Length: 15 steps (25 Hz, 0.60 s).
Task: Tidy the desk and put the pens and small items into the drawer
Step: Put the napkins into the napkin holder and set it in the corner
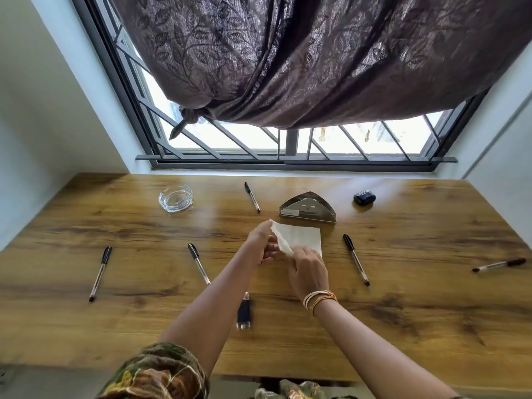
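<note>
Head view showed both hands meeting over the middle of the wooden desk (403, 298), gripping a white napkin (299, 237). The left hand (263, 244) pinched the napkin's far left corner between thumb and fingers, and the right hand (309, 273), with bangles (318, 299) at the wrist, pressed closed fingers on its near edge. The napkin lay just in front of a metal napkin holder (308, 208), which looked empty.

Five pens lay scattered, none in either hand: one pen (197, 263) just left of the left forearm, another (100, 273) far to the left, a third (355, 259) just right of the hands, a fourth (499, 264) near the right edge, and a fifth (252, 196) beyond the hands toward the window (288, 145). A dark lighter (244, 311) rested between the forearms. An empty glass ashtray (175, 197) sat at the far left, and a small dark case (364, 196) at the far right. No drawer could be made out.
</note>
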Available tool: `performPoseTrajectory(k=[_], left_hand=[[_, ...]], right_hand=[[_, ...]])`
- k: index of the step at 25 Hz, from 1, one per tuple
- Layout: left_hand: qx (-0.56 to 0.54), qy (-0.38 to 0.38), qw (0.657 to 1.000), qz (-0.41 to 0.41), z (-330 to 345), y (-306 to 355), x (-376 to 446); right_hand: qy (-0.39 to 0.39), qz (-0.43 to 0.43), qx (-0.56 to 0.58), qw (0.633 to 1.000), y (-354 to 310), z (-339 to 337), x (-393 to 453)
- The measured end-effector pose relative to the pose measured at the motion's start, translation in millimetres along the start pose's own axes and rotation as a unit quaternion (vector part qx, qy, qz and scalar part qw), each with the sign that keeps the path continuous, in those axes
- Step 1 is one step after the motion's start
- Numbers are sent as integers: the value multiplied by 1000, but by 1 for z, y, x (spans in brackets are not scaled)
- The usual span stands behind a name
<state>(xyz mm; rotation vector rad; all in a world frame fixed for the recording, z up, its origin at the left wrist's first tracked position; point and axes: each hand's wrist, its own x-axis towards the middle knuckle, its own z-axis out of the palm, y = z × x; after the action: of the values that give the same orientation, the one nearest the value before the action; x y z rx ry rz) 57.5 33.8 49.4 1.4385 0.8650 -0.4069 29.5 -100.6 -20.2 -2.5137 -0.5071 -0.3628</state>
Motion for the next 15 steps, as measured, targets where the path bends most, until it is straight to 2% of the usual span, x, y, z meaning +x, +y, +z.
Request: performPoseTrajectory(k=[3,5,7,10,12,15], left_hand=[[-53,8,998,-30,-5,-2,5],[-90,-24,994,-59,-5,-8,6],[-150,-87,980,-97,-5,-12,7],[-257,-173,944,-117,-5,-13,9],[-324,-180,924,-94,-5,-14,9],[-372,-158,913,-53,-4,-17,8]], right_hand=[[20,72,93,993,-4,-11,15],[28,165,164,972,-8,-18,25],[36,244,275,929,-13,-22,34],[26,329,441,835,-21,-29,38],[12,380,478,791,-23,-29,35],[-4,419,486,767,-19,-26,31]])
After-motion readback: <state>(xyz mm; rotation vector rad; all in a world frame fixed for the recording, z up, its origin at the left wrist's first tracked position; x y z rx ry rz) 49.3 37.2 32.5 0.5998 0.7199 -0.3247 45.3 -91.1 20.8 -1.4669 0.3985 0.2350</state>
